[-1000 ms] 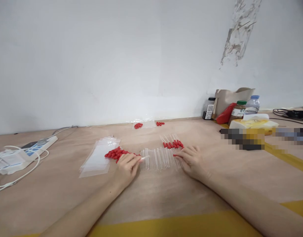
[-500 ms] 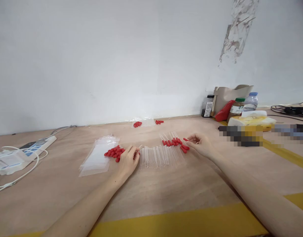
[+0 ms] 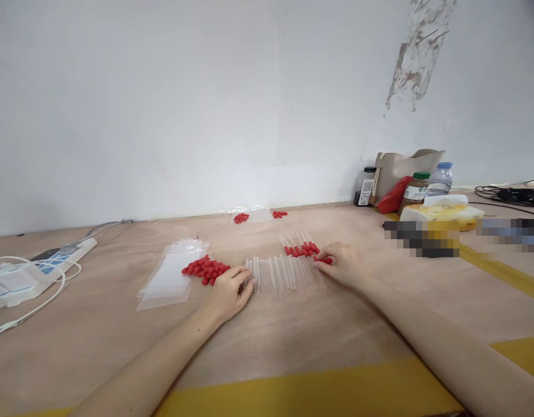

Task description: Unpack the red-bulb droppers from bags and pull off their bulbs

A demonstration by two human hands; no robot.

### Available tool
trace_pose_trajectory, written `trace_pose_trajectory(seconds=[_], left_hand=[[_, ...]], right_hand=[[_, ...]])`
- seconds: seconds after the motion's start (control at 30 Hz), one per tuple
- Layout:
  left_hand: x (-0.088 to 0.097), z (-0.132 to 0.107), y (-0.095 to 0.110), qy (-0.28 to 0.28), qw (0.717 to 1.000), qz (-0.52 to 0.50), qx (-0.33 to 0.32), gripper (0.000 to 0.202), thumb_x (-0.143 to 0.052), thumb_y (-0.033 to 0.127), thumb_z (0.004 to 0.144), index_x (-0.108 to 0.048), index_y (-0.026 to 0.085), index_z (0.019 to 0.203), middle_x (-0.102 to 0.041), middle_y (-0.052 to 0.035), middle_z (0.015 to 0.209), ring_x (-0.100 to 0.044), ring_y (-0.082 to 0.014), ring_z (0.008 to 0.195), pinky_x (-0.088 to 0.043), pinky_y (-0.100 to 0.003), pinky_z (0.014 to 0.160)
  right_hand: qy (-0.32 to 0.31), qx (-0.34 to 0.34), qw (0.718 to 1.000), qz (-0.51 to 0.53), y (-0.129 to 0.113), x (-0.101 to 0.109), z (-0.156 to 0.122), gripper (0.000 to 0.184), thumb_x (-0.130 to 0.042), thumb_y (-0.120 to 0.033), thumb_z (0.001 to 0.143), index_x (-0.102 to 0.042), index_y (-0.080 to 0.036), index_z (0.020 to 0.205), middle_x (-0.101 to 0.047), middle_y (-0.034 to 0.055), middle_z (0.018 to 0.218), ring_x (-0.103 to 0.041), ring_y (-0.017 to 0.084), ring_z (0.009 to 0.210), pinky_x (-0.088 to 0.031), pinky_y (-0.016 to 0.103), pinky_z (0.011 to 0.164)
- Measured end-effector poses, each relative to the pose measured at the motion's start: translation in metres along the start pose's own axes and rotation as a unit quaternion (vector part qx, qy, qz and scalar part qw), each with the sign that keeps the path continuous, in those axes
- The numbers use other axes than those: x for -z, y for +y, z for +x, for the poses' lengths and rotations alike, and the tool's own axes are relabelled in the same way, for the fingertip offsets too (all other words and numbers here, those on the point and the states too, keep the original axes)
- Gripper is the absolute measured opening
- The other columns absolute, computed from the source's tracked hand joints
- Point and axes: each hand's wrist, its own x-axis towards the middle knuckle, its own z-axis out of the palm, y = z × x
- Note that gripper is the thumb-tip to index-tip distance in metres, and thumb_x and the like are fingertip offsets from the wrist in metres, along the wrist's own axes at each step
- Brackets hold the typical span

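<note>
A row of clear glass tubes [image 3: 282, 275] lies side by side in the middle of the table. At its left end my left hand [image 3: 227, 292] pinches a glass tube between thumb and fingers. Just left of that hand sits a heap of red rubber bulbs [image 3: 205, 268]. My right hand [image 3: 343, 264] is at the row's right end, its fingers bent around a red rubber bulb [image 3: 323, 260]; its fingertips are partly hidden. Beyond the row, several droppers [image 3: 302, 249], red bulbs fitted on glass tubes, lie with their thin tips pointing away.
Clear plastic bags [image 3: 171, 278] are stacked at left, near a white power strip [image 3: 71, 266] with cables. Bagged red bulbs [image 3: 241, 218] lie by the wall. At right stand a tissue pack [image 3: 441, 214], a green-capped jar [image 3: 414, 190], bottles and a beige bag [image 3: 395, 174].
My left hand has lowered to the left end of the tube row. My right hand has moved left and down onto the red bulbs beside the fitted droppers.
</note>
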Motion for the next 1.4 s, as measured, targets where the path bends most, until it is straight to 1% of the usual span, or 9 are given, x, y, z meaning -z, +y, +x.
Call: trace_pose_trajectory(seconds=[0.17, 0.3, 0.43, 0.53, 0.67, 0.87, 1.03, 1.17, 1.4], left_hand=[[0.001, -0.002, 0.000, -0.001, 1.000, -0.009, -0.005, 0.019, -0.046, 0.025, 0.082, -0.062, 0.018, 0.089, -0.063, -0.0069, 0.088, -0.060, -0.0175, 0.080, -0.050, -0.031, 0.072], [0.001, -0.003, 0.000, 0.008, 1.000, -0.010, 0.004, 0.018, -0.048, 0.027, 0.081, -0.062, 0.018, 0.086, -0.063, -0.0067, 0.087, -0.060, -0.0175, 0.079, -0.050, -0.031, 0.072], [0.002, -0.002, -0.001, 0.034, 0.999, -0.012, 0.017, 0.017, -0.048, 0.028, 0.082, -0.062, 0.018, 0.085, -0.062, -0.0056, 0.086, -0.059, -0.0167, 0.078, -0.049, -0.030, 0.070], [0.003, -0.001, -0.001, 0.057, 0.998, -0.012, 0.018, 0.016, -0.048, 0.027, 0.082, -0.061, 0.019, 0.084, -0.061, -0.0047, 0.084, -0.057, -0.0159, 0.077, -0.047, -0.029, 0.070], [0.003, 0.000, -0.002, 0.073, 0.997, -0.009, 0.010, 0.015, -0.048, 0.026, 0.082, -0.061, 0.019, 0.084, -0.059, -0.0046, 0.085, -0.056, -0.0160, 0.080, -0.046, -0.030, 0.073], [0.005, 0.000, -0.002, 0.080, 0.995, 0.051, 0.010, 0.014, -0.051, 0.026, 0.080, -0.063, 0.020, 0.082, -0.058, -0.0054, 0.093, -0.054, -0.0184, 0.083, -0.043, -0.035, 0.076], [0.010, 0.001, -0.001, 0.077, 0.994, 0.078, 0.012, 0.015, -0.050, 0.025, 0.080, -0.064, 0.021, 0.080, -0.059, -0.0051, 0.093, -0.054, -0.0192, 0.084, -0.041, -0.035, 0.076], [0.011, 0.001, 0.000, 0.082, 0.993, 0.084, 0.019, 0.015, -0.050, 0.025, 0.080, -0.065, 0.021, 0.080, -0.059, -0.0046, 0.092, -0.054, -0.0189, 0.084, -0.040, -0.034, 0.076], [0.009, 0.001, -0.001, 0.085, 0.993, 0.083, 0.016, 0.015, -0.051, 0.024, 0.079, -0.065, 0.021, 0.079, -0.060, -0.0047, 0.090, -0.053, -0.0190, 0.083, -0.039, -0.034, 0.074]], right_hand=[[-0.013, 0.009, 0.999, -0.044, -0.006, 0.001, -0.001, 0.015, -0.057, -0.033, 0.072, -0.064, -0.020, 0.068, -0.064, 0.0018, 0.074, -0.055, 0.016, 0.075, -0.036, 0.029, 0.072], [0.020, -0.007, 1.000, -0.014, -0.005, 0.002, 0.000, 0.019, -0.051, -0.030, 0.076, -0.065, -0.019, 0.070, -0.062, 0.0030, 0.076, -0.055, 0.015, 0.075, -0.038, 0.027, 0.070], [0.066, -0.085, 0.994, 0.007, 0.007, -0.002, 0.003, 0.022, -0.047, -0.032, 0.076, -0.065, -0.018, 0.078, -0.062, 0.0045, 0.079, -0.055, 0.015, 0.071, -0.040, 0.026, 0.064], [0.051, -0.162, 0.985, 0.021, 0.022, -0.006, 0.005, 0.025, -0.046, -0.034, 0.075, -0.065, -0.017, 0.075, -0.062, 0.0051, 0.075, -0.054, 0.014, 0.062, -0.039, 0.024, 0.056], [0.035, -0.187, 0.981, 0.035, 0.033, -0.008, 0.006, 0.028, -0.044, -0.035, 0.076, -0.064, -0.016, 0.071, -0.062, 0.0037, 0.063, -0.053, 0.013, 0.053, -0.036, 0.023, 0.048], [0.015, -0.166, 0.986, 0.026, 0.009, -0.006, 0.013, 0.024, -0.049, -0.037, 0.073, -0.064, -0.018, 0.074, -0.064, 0.0023, 0.066, -0.055, 0.013, 0.058, -0.036, 0.022, 0.052], [-0.002, -0.158, 0.984, -0.084, -0.014, -0.009, 0.034, 0.023, -0.053, -0.040, 0.070, -0.064, -0.020, 0.071, -0.065, 0.0035, 0.073, -0.057, 0.017, 0.071, -0.036, 0.025, 0.062], [-0.018, -0.192, 0.970, -0.146, -0.019, -0.016, 0.049, 0.029, -0.054, -0.045, 0.068, -0.064, -0.018, 0.069, -0.065, 0.0061, 0.076, -0.057, 0.020, 0.076, -0.036, 0.029, 0.068], [-0.018, -0.215, 0.967, -0.136, -0.020, -0.024, 0.056, 0.019, -0.055, -0.032, 0.067, -0.065, -0.016, 0.064, -0.066, 0.0089, 0.070, -0.059, 0.022, 0.073, -0.036, 0.030, 0.067]])
